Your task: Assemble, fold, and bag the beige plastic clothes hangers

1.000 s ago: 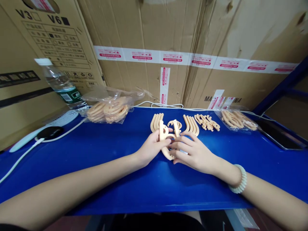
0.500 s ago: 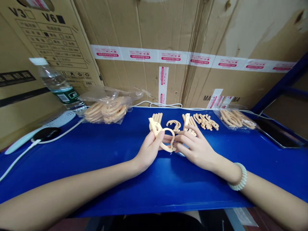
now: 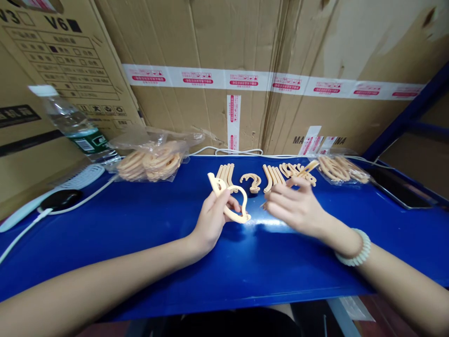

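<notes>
My left hand [image 3: 208,217] is closed on a beige looped piece [image 3: 242,218] with a flat upper bar, held above the blue table. My right hand [image 3: 296,203] is apart from it, to the right. A slim beige strip [image 3: 310,166] sticks up from between its thumb and fingers. Something thin shows at its fingertips, too small to make out. Behind the hands lie a row of beige bars [image 3: 228,173], a few hook-shaped pieces [image 3: 251,180], another row of bars [image 3: 272,177] and a group of curved pieces [image 3: 289,169].
Bags of beige parts lie at left [image 3: 154,161] and right [image 3: 338,168]. A water bottle [image 3: 82,133], a hairbrush [image 3: 84,175] and a black device [image 3: 61,200] on a white cable are at left. A phone [image 3: 396,187] lies at right. Cardboard boxes [image 3: 196,37] stand behind.
My right hand has moved away from the looped piece to the right, and the strip in it has tilted. My left hand still holds the looped piece. The view has shifted slightly.
</notes>
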The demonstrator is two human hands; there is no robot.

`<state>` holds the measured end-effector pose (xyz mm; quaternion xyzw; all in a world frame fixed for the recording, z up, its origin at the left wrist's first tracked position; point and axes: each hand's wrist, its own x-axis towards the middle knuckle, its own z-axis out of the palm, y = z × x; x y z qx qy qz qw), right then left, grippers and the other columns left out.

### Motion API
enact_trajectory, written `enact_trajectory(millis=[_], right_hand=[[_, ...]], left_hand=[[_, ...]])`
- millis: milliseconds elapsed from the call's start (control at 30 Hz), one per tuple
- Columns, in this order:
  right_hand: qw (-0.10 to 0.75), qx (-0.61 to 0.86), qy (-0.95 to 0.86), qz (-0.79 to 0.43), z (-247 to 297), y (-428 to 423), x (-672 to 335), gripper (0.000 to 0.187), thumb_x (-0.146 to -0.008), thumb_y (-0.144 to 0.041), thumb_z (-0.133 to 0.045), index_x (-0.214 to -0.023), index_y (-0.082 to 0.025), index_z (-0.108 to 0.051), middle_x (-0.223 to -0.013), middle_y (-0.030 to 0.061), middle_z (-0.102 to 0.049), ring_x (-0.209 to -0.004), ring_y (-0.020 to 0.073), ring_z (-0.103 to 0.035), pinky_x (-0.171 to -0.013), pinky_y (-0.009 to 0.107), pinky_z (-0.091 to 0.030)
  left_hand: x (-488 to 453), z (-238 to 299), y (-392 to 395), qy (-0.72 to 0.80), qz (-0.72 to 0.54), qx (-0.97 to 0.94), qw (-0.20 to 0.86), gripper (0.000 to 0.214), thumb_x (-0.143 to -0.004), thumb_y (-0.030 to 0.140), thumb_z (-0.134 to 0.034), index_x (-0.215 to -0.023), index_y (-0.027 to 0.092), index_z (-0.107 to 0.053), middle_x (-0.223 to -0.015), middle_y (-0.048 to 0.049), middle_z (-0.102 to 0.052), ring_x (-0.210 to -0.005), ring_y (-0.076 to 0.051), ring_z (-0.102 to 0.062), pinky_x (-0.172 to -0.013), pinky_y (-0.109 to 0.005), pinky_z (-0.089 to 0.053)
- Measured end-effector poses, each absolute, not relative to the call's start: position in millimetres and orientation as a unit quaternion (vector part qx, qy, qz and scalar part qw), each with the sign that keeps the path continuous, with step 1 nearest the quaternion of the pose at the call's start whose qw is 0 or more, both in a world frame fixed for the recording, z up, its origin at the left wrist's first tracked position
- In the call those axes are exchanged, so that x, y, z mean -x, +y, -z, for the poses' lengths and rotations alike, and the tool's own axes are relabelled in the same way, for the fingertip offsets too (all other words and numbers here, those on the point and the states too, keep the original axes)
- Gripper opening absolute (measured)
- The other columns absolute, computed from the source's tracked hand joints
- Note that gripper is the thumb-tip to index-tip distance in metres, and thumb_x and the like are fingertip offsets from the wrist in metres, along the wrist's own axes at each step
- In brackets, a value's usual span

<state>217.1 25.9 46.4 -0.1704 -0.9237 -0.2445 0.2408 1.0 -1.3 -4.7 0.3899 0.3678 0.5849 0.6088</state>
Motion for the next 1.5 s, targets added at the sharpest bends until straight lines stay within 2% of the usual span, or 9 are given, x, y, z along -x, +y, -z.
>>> enact_trajectory(millis=[133, 200, 267, 333, 433, 567, 833, 1233, 1500], right_hand=[[0.331, 0.262, -0.888, 0.181, -59.8, 47.6, -242.3, 0.009, -0.099, -0.018, -0.053, -0.096, -0.027, -0.054, -0.083, -0.0031, -0.071, -0.072, 0.0162, -0.062, -0.099, 0.044, -0.033], [0.342, 0.291, -0.883, 0.135, -63.4, 60.2, -254.0, 0.011, -0.098, -0.024, -0.057, -0.108, -0.027, -0.055, -0.086, -0.0001, -0.072, -0.080, 0.0196, -0.066, -0.103, 0.047, -0.034], [0.318, 0.302, -0.893, 0.105, -64.0, 71.0, -263.2, 0.014, -0.097, -0.025, -0.057, -0.111, -0.025, -0.059, -0.097, 0.0047, -0.072, -0.098, 0.0240, -0.066, -0.107, 0.051, -0.033], [0.273, 0.308, -0.908, 0.083, -62.4, 78.9, -269.4, 0.010, -0.096, -0.025, -0.056, -0.101, -0.023, -0.065, -0.105, 0.0086, -0.069, -0.108, 0.0271, -0.062, -0.105, 0.051, -0.037], [0.204, 0.308, -0.929, 0.016, -58.7, 85.0, -273.8, 0.014, -0.093, -0.019, -0.053, -0.090, -0.020, -0.067, -0.099, 0.0099, -0.067, -0.099, 0.0254, -0.062, -0.089, 0.041, -0.048], [0.136, 0.336, -0.931, -0.044, -55.8, 86.0, -275.0, 0.015, -0.084, -0.008, -0.056, -0.086, -0.018, -0.067, -0.091, 0.0076, -0.066, -0.089, 0.0227, -0.062, -0.080, 0.034, -0.048], [0.035, 0.412, -0.907, -0.078, -57.3, 83.4, -275.3, 0.025, -0.077, -0.001, -0.059, -0.089, -0.018, -0.071, -0.096, 0.0059, -0.071, -0.090, 0.0220, -0.066, -0.083, 0.032, -0.048], [0.071, 0.430, -0.900, -0.020, -49.4, 87.3, -272.8, 0.018, -0.081, -0.007, -0.062, -0.096, -0.015, -0.067, -0.098, 0.0093, -0.073, -0.089, 0.0251, -0.068, -0.080, 0.033, -0.050], [0.060, 0.423, -0.904, -0.002, -51.6, 84.4, -270.4, 0.013, -0.083, -0.008, -0.063, -0.088, -0.016, -0.071, -0.091, 0.0078, -0.074, -0.087, 0.0244, -0.070, -0.081, 0.034, -0.051]], left_hand=[[0.0, 5.2, 1.4, 0.377, -0.566, -0.400, 0.614, 0.029, -0.087, 0.042, -0.066, -0.082, 0.016, -0.054, -0.066, -0.0014, -0.064, -0.062, -0.019, -0.067, -0.064, -0.032, -0.058], [0.1, 5.9, 1.8, 0.369, -0.557, -0.415, 0.617, 0.030, -0.087, 0.043, -0.067, -0.082, 0.016, -0.053, -0.068, -0.0018, -0.064, -0.062, -0.019, -0.067, -0.063, -0.031, -0.058], [0.1, 6.5, 1.8, 0.370, -0.556, -0.417, 0.617, 0.031, -0.087, 0.044, -0.066, -0.081, 0.016, -0.053, -0.068, -0.0017, -0.065, -0.062, -0.018, -0.067, -0.062, -0.030, -0.058], [0.2, 6.8, 1.4, 0.375, -0.559, -0.414, 0.613, 0.030, -0.087, 0.043, -0.066, -0.082, 0.016, -0.053, -0.067, -0.0016, -0.064, -0.062, -0.018, -0.067, -0.062, -0.030, -0.058], [0.5, 6.9, 1.0, 0.379, -0.558, -0.413, 0.612, 0.029, -0.088, 0.043, -0.065, -0.082, 0.016, -0.053, -0.067, -0.0018, -0.065, -0.062, -0.018, -0.067, -0.062, -0.029, -0.057], [0.4, 7.1, 1.3, 0.381, -0.555, -0.415, 0.612, 0.028, -0.089, 0.041, -0.063, -0.082, 0.016, -0.053, -0.068, -0.0018, -0.064, -0.063, -0.018, -0.067, -0.063, -0.030, -0.057], [0.5, 7.9, 1.6, 0.383, -0.553, -0.415, 0.613, 0.026, -0.090, 0.040, -0.060, -0.083, 0.016, -0.053, -0.067, -0.0016, -0.064, -0.062, -0.018, -0.067, -0.062, -0.031, -0.058], [0.5, 6.0, 3.2, 0.385, -0.554, -0.410, 0.614, 0.024, -0.091, 0.037, -0.059, -0.084, 0.016, -0.052, -0.067, -0.0015, -0.063, -0.061, -0.017, -0.066, -0.061, -0.031, -0.057], [0.6, 4.7, 3.0, 0.382, -0.552, -0.406, 0.620, 0.022, -0.090, 0.034, -0.056, -0.080, 0.016, -0.051, -0.067, -0.0024, -0.063, -0.061, -0.017, -0.065, -0.061, -0.030, -0.057]])
